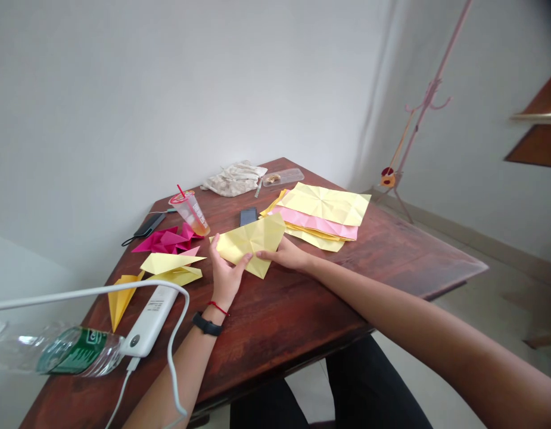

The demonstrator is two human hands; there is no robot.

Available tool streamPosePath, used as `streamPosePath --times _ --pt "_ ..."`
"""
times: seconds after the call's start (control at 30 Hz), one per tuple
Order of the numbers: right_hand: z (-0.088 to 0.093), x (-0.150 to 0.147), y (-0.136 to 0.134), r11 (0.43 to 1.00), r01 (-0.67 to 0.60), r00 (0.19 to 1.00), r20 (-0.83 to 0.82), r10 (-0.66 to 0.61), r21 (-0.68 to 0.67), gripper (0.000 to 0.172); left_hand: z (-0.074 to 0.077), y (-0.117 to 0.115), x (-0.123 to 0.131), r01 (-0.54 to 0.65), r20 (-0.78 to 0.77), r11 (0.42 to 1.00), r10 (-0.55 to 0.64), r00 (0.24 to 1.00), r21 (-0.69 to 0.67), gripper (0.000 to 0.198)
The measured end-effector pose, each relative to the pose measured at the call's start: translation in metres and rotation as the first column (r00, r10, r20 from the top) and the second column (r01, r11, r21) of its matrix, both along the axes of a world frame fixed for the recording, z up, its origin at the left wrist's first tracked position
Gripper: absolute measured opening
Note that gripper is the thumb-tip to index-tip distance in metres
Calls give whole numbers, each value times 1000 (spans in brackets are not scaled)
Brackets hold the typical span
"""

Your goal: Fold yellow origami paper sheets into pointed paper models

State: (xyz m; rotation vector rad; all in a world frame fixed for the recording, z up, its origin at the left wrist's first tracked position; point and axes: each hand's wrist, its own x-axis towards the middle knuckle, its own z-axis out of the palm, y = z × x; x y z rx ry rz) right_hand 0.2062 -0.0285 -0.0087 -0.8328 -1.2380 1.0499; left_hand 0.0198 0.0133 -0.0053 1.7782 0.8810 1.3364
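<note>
Head view: left hand [226, 275] upright, right hand [286, 254] flat, holding yellow paper [251, 243].

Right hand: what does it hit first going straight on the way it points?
Likely the left hand: its thumb sits just ahead of the right hand on the folded yellow paper, though depth is unclear.

1 L hand [226, 275], 1 R hand [286, 254], 1 yellow sheet [251, 245], 1 plastic cup [191, 213], 1 phone [248, 215]
</note>
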Motion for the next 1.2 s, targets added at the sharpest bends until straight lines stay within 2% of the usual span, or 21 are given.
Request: streamPosePath --times 0.1,0.23,0.3,0.43,0.53,0.63,0.73,0.97,1.2 --pt "2 0 0 1000 26 999 -20 -26 -15 42 3 0 0 -31 8 999 30 1000 29 99" --pt "2 -3 -1 998 54 997 -60 -56 -34 44 11 -3 2 -34 118 999 35 992 -11 100" --pt "1 -6 -2 999 39 996 -81 -42 -37 45 13 -5 3 -5 159 997 17 987 -72 92" --pt "0 -11 -3 1000 -23 995 -101 22 -9 48 10 -6 5 58 115 980 -36 993 -188 60" --pt "-1 -10 -3 1000 0 998 -64 -1 -16 43 7 -9 7 105 135 968 -76 988 -229 52" --pt "-3 -8 -1 996 74 996 -46 -76 -48 38 8 -14 9 157 154 924 -109 982 -349 52" --pt "-4 -6 0 994 88 994 -52 -92 -70 37 9 -19 9 204 175 867 -137 975 -455 53" --pt "-1 -4 0 991 40 994 -98 -53 -128 40 12 -20 8 282 251 810 -172 953 -514 50" --pt "2 -5 0 995 54 983 -169 -68 -82 44 12 -25 10 377 200 714 -324 925 -589 42"
